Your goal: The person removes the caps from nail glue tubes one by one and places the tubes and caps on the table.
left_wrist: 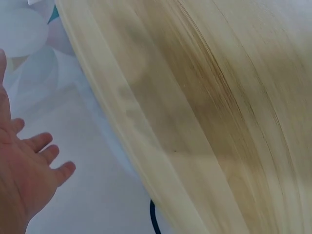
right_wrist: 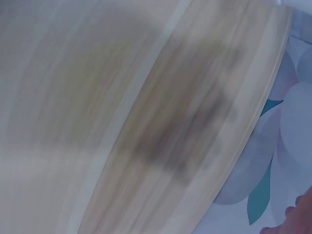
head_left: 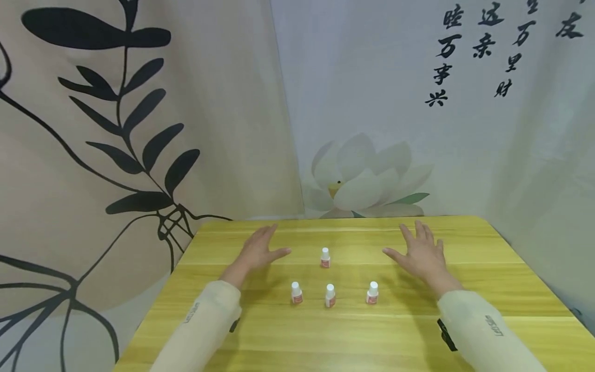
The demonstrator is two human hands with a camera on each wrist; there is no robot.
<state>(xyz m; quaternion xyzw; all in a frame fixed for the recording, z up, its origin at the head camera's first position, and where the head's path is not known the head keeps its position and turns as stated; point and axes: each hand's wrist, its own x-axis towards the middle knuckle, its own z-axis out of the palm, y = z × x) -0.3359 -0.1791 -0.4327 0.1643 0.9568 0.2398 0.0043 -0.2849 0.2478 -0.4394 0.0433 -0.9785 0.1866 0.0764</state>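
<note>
Bottles: one between left hand and right hand, three closer in.
Thumbs and fingers are apart; only the head view shows bottles.

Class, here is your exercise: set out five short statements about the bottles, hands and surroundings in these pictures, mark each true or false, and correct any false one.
1. Four small bottles stand upright on the table. True.
2. The left hand grips a bottle. False: it holds nothing.
3. Three bottles form a rough row nearer the person, with one farther away. True.
4. The large pale flower is printed on the table. False: it is on the backdrop behind the table.
5. In the head view, the right hand is to the right of all the bottles. True.
</note>
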